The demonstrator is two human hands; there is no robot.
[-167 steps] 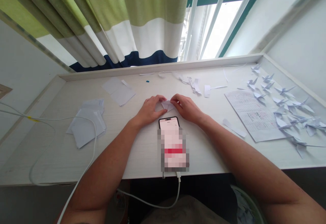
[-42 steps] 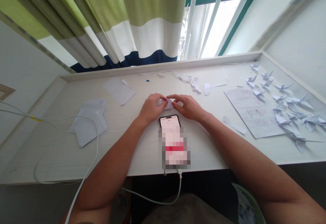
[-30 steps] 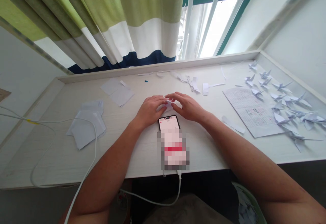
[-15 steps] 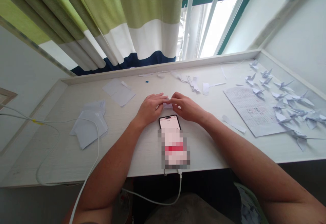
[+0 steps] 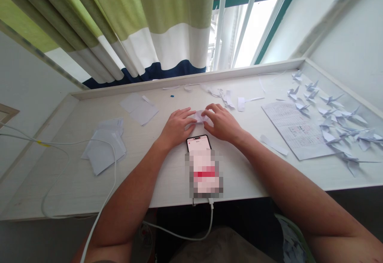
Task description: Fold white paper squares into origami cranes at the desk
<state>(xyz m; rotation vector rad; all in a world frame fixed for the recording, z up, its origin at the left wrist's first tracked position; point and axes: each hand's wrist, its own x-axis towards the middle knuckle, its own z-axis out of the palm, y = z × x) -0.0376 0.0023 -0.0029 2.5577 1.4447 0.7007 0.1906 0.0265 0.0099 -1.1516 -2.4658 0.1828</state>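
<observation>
A small folded piece of white paper (image 5: 200, 116) lies on the desk between my hands, just beyond a phone. My left hand (image 5: 178, 126) rests at the paper's left edge, fingers stretched out and thumb apart. On the other side, my right hand (image 5: 223, 122) arches over the right end of the paper with its fingers spread and the tips on or very near it. Part of the paper is hidden under those fingers. The phone (image 5: 200, 145) lies face up below the hands, its screen lit and partly blurred out.
Several folded paper cranes (image 5: 330, 99) stand at the right beside a written sheet (image 5: 295, 133). Paper squares (image 5: 109, 151) are stacked at the left, with more sheets (image 5: 140, 109) behind. Paper scraps (image 5: 229, 99) lie at the back. A white cable (image 5: 115, 167) crosses the left side.
My hands were together over the paper with fingertips meeting. Now they are slightly apart, the right fingers have lifted and spread, and more of the paper shows between them.
</observation>
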